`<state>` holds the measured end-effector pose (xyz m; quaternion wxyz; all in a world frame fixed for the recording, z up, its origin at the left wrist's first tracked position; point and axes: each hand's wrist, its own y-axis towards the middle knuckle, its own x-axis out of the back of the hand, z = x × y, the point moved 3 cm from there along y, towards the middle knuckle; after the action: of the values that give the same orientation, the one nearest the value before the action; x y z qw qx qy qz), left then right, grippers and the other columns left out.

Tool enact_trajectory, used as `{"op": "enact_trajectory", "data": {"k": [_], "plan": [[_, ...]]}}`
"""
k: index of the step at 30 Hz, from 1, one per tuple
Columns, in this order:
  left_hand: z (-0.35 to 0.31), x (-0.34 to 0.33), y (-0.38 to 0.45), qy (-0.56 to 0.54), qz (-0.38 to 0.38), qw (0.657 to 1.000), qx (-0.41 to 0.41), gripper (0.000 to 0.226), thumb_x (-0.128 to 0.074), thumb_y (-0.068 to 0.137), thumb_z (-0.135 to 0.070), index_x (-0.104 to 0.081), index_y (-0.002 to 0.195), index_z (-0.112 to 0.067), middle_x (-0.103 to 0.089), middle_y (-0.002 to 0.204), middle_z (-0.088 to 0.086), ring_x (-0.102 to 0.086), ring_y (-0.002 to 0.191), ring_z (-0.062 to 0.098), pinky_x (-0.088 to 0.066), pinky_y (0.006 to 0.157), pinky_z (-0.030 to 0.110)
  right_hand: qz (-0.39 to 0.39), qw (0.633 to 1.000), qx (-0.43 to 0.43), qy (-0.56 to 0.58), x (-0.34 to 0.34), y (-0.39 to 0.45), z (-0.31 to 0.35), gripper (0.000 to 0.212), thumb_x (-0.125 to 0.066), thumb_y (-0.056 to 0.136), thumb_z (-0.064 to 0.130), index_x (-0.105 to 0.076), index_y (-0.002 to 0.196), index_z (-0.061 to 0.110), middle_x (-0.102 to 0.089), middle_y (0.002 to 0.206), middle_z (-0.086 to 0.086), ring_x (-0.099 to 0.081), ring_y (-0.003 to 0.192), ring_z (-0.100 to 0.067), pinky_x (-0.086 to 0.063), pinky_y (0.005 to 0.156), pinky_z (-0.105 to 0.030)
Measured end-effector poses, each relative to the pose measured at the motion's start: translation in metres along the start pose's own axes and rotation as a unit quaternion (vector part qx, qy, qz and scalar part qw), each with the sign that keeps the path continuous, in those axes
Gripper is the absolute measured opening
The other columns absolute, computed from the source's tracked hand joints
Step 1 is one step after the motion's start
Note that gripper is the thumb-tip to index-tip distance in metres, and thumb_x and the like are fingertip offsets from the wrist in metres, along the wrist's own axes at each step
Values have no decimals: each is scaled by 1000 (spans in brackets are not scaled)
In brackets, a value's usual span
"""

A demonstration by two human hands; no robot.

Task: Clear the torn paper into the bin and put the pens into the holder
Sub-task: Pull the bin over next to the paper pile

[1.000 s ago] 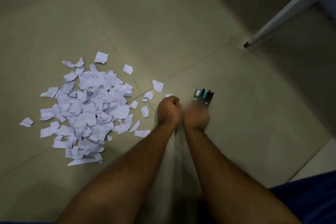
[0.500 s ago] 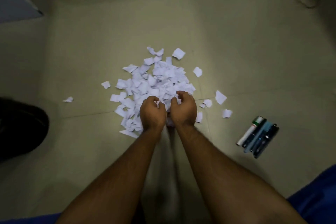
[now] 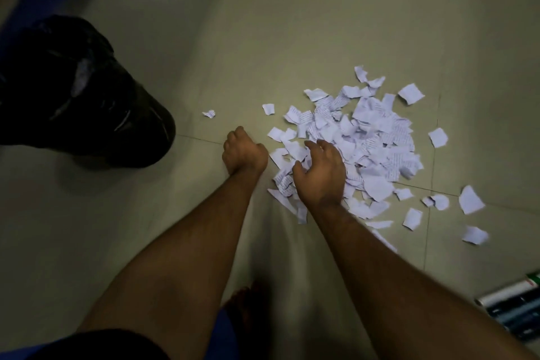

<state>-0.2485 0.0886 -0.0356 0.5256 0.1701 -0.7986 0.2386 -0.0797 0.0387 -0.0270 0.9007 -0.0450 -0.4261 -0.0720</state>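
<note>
Pale floor tiles carry the torn paper [image 3: 365, 137] under the half-curled right hand [image 3: 320, 172]; the left hand [image 3: 244, 152] is fisted, contents unseen. Best rake scraps together, scoop with both, then lift toward the bin [image 3: 73, 90] left.

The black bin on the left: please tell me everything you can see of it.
The black bin stands on the pale tiled floor at the left, lined with a glossy, crinkled black plastic bag that covers its whole outside. Its left side is cut off by the frame edge. Nothing touches it: the left hand is to its right, apart. Its contents cannot be seen.

Bare forearms [image 3: 187, 242]; dark shorts [image 3: 96, 345] with blue.
</note>
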Motion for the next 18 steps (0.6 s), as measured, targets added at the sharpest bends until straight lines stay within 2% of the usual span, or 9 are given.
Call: {"op": "enact_trajectory", "data": {"k": [3, 6, 10, 13, 15, 18], "plan": [[8, 1, 24, 16, -12, 1000, -2, 54, -56, 84, -21, -42, 135, -8, -44, 140, 13, -43, 130, 33, -38, 102, 42, 30, 997, 3, -77, 1, 11, 2, 63, -62, 78, 39, -55, 136, 16, -51, 142, -17, -44, 134, -38, -40, 107, -50], [16, 0, 52, 43, -22, 999, -10, 63, -59, 81, -28, -39, 137, -6, -42, 144, 14, -40, 132, 32, -37, 105, 41, 77, 984, 3, -161, -7, 26, -4, 71, -61, 82, 48, -45, 144, 18, -37, 154, -20, -28, 145, -42, -27, 114, -52], [29, 3, 80, 35, -16, 999, 15, 84, -56, 82, -42, -25, 149, -3, -25, 157, 16, -27, 143, 31, -27, 115, 41, 145, 969, -15, -200, -19, 30, -10, 78, -59, 82, 56, -36, 148, 23, -24, 160, -18, -21, 146, -42, -26, 114, -51], [34, 0, 89, 33, -5, 999, 11, 80, -49, 88, -41, -20, 151, -2, -18, 160, 17, -19, 147, 31, -19, 120, 40, 147, 968, -20, -201, -20, 31, -12, 80, -60, 81, 57, -34, 150, 26, -22, 161, -16, -19, 147, -41, -25, 115, -51], [26, -5, 83, 38, 1, 999, -29, 75, -47, 90, -37, -23, 151, 0, -21, 159, 19, -21, 147, 31, -19, 120, 38, 155, 966, -21, -204, -19, 32, -10, 80, -60, 81, 57, -33, 150, 27, -21, 162, -16, -19, 147, -40, -25, 115, -51], [-8, -20, 50, 36, 30, 985, -164, 70, -38, 86, -31, -30, 149, -2, -30, 155, 20, -29, 144, 32, -22, 118, 37, 174, 962, -31, -208, -15, 34, -7, 81, -59, 81, 58, -31, 152, 29, -18, 163, -14, -17, 148, -40, -23, 116, -50]]}}
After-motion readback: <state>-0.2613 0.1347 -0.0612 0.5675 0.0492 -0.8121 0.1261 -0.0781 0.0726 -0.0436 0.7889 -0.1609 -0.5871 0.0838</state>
